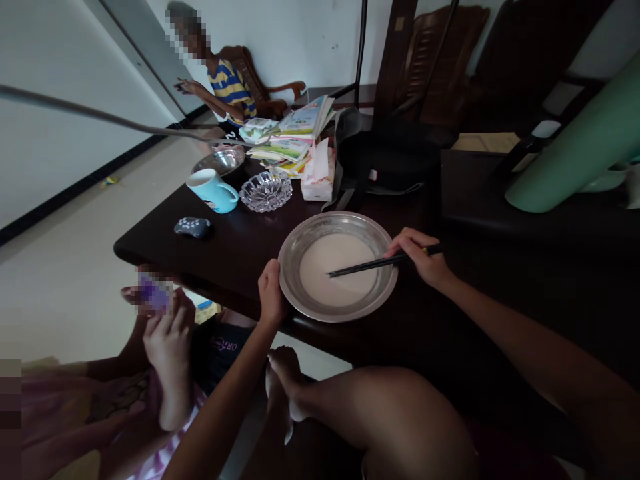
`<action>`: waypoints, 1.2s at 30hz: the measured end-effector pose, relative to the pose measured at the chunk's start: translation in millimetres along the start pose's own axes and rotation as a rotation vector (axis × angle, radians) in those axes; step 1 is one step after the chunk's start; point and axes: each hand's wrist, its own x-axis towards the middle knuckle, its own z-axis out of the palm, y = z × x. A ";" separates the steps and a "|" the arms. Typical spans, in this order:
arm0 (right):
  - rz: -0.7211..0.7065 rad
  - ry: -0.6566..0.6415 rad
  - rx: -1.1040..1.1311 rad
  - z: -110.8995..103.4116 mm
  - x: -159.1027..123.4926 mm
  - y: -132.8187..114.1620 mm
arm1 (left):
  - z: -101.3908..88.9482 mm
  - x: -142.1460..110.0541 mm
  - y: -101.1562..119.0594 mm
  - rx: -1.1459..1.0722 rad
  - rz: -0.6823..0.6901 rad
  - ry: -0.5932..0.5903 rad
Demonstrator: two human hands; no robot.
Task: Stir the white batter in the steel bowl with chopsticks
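Observation:
A wide metal bowl (289, 267) stands at the edge of the dark table. Pale, milky batter-like liquid (330, 257) fills its bottom. My left hand (273, 291) is closed on the bowl's left rim, with the thumb at the edge. Over the right rim, my right hand (419, 257) grips a pair of black chopsticks (357, 267). Their tips dip into the liquid near the middle of the bowl, and their back ends stick out past my fingers.
Behind the bowl on the table (240, 257) are a tissue pack (319, 180), a glass dish (266, 192), a blue mug (213, 192), a grey patterned object (193, 227), booklets (293, 133) and a black bag (385, 157). People sit at the left and far back.

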 end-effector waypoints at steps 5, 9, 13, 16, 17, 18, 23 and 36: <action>-0.027 0.117 0.053 -1.0 0.7 2.6 | 1.8 -0.6 2.2 -0.034 -0.043 0.009; -0.005 0.024 0.066 0.3 0.1 2.9 | 3.0 -1.6 5.0 -0.030 -0.046 0.008; -0.017 0.045 -0.052 0.0 1.4 2.8 | 2.5 -1.7 4.5 -0.031 -0.030 0.017; 0.036 0.117 0.089 -0.8 1.9 5.1 | 2.0 -1.3 3.7 -0.016 -0.024 0.013; 0.039 0.088 0.100 -0.8 1.8 5.6 | 2.0 -1.3 3.8 -0.013 -0.023 0.012; 0.029 0.042 0.076 -0.7 1.7 5.6 | 2.1 -1.3 3.9 -0.015 -0.026 0.012; -0.023 0.062 -0.039 -1.1 1.7 2.7 | 3.6 -1.3 5.3 -0.037 -0.066 0.030; -0.005 0.128 0.084 -1.6 2.1 0.1 | 0.9 -0.4 2.1 -0.019 -0.032 0.009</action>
